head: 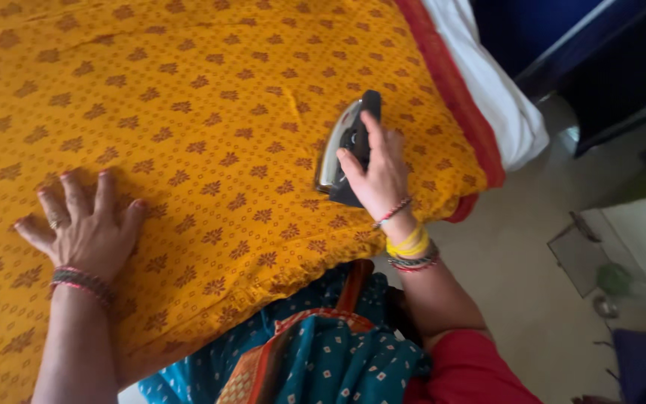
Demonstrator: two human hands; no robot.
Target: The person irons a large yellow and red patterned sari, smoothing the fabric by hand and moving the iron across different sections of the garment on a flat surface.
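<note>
Right hand [379, 176] grips an iron [347, 150] near the yellow cloth's [211, 112] edge; left hand [87, 228] lies open, flat. Lingering risks scorching.

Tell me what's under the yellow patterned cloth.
At the far edge of the yellow cloth, a red layer and white padding show. Everything beneath elsewhere is covered.

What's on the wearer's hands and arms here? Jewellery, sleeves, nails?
Both forearms are bare. The left hand has a ring on one finger, reddish painted nails, and a stack of dark and red bangles at the wrist. The right hand has a thin red-and-white thread bracelet, then yellow bangles and dark beaded ones below. A red short sleeve covers the right upper arm.
</note>
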